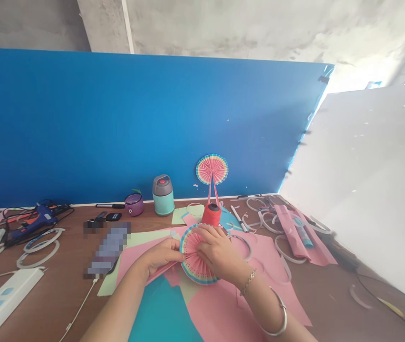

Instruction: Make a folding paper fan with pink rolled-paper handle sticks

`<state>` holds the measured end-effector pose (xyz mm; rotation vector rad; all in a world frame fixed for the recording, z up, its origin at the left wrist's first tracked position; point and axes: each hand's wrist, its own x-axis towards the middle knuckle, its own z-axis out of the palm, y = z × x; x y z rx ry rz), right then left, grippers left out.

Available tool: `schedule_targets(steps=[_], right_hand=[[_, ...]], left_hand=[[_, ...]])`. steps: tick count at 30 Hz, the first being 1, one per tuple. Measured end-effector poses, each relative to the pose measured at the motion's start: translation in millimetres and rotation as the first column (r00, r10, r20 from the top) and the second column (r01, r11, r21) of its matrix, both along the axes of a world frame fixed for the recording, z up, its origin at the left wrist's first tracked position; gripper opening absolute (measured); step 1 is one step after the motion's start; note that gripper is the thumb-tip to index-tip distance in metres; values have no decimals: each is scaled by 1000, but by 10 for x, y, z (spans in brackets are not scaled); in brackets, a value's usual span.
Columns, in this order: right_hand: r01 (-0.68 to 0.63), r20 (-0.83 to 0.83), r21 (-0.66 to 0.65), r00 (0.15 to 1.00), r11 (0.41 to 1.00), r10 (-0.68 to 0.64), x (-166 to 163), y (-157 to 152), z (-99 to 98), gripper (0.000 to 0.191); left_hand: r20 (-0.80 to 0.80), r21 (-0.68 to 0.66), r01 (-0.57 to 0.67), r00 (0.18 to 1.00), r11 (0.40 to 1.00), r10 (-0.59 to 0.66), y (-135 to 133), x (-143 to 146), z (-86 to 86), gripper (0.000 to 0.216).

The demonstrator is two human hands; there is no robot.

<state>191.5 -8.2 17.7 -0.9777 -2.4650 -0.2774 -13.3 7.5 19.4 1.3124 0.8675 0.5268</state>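
Observation:
A round pleated paper fan (197,275), pink with cream and blue bands at its rim, is spread between my hands. My left hand (165,255) pinches the fan's left side, where a folded pink strip runs down to the left. Over the fan's face lies my right hand (220,249), its fingers bent onto the pleats near the centre. Part of the fan is hidden under that hand. Just behind stands a red thread spool (211,216). A second finished-looking paper fan (212,169) with two pink sticks stands upright behind the spool.
Pink paper (220,308) and teal paper (163,308) cover the table's front. Left are a phone (108,249), a power strip (10,294) and a blue glue gun (36,221). A turquoise jar (163,195) stands by the blue partition (117,128). Clear tape rings (270,223) lie right.

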Motion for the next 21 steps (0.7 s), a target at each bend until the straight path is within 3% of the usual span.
schedule_targets(steps=[5,7,9,10,12,14,15,17,21], right_hand=[[-13,42,17,999,1000,12,-47,-5,-41,24],[1,49,9,999,1000,-2,-55,4,-70,22],[22,50,14,999,1000,-22,-54,23,-100,20],[35,46,21,998,999,-36,-51,35,-113,19],[60,28,38,998,997,-61,-43,57,-127,20],[72,2,54,997,996,-72,-38,69,-122,22],[71,-14,61,997,996,-70,-38,69,-114,23],[66,-50,74,997,995,-63,-45,61,-92,22],[45,-105,74,994,996,-37,-60,36,-58,19]], left_hand=[[-64,81,-19,998,997,25,-10,-11,29,18],[-135,172,-74,986,982,98,-18,-1,22,19],[-212,347,-169,944,922,253,-31,34,14,18],[-236,475,-215,903,853,359,-40,62,12,19],[-228,751,-206,810,627,540,-65,131,14,20],[-197,925,-57,774,377,601,-96,206,14,14],[-197,959,26,777,282,598,-112,241,11,14],[-231,972,156,781,178,581,-137,298,-8,19],[-285,956,269,755,119,591,-141,345,-69,19]])
